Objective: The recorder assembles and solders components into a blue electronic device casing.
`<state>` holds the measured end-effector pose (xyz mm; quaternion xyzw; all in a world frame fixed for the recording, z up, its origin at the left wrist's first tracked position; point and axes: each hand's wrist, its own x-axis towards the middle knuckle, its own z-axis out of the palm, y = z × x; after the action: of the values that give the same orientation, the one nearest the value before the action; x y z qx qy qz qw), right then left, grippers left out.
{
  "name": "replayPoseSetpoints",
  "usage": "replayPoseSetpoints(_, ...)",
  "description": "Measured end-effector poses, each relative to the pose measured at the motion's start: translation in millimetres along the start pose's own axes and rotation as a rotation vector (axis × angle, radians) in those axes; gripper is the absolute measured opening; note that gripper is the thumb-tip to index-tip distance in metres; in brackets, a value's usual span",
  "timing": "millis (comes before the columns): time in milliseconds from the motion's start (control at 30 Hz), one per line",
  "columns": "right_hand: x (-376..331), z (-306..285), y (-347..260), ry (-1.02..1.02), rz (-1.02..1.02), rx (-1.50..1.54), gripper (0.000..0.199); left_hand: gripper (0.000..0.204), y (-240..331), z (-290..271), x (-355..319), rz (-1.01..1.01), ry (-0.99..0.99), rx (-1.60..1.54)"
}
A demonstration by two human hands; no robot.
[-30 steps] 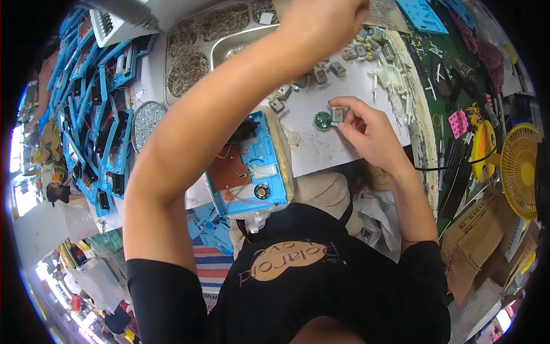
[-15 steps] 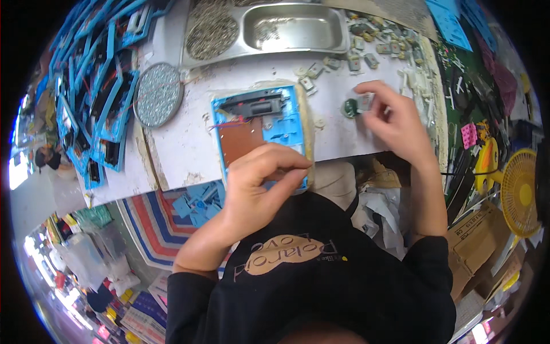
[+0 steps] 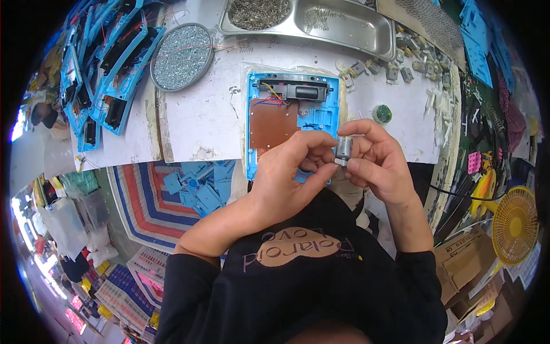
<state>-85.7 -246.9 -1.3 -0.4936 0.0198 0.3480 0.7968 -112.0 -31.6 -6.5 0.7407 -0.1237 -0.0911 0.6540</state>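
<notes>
Head view shows both hands together, the left hand [image 3: 293, 165] pinching the lower end of a small grey motor [image 3: 344, 148] and the right hand [image 3: 381, 163] gripping its side, above the open blue housing's [image 3: 322, 117] right edge. A steady right-hand hold on the metal body would probably spare its ends. Fingers hide the housing's lower part; a green round piece [image 3: 382, 114] and loose grey motors [image 3: 407, 74] lie beyond.

Left hand [image 3: 295, 169] and right hand [image 3: 379, 166] close together, fingers [image 3: 365, 129] bent, both forearms [image 3: 229, 226] angled inward.
</notes>
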Motion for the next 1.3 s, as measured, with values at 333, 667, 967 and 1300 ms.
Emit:
replayPoseSetpoints(333,-6,5,5,0.127,-0.23,-0.457,0.042,0.034,-6,5,1,0.096,0.08,-0.009)
replayPoseSetpoints(667,3,5,-10,0.053,-0.931,-1.169,0.04,0.026,-12,-9,7,0.395,0.057,0.205)
replayPoseSetpoints(967,2,5,0,0.024,-1.059,-1.185,0.039,0.029,-10,-14,4,0.443,0.001,0.367)
replayPoseSetpoints(1300,5,1,7,0.052,-1.047,-1.19,0.041,0.03,-17,-31,-10,0.143,0.148,0.117)
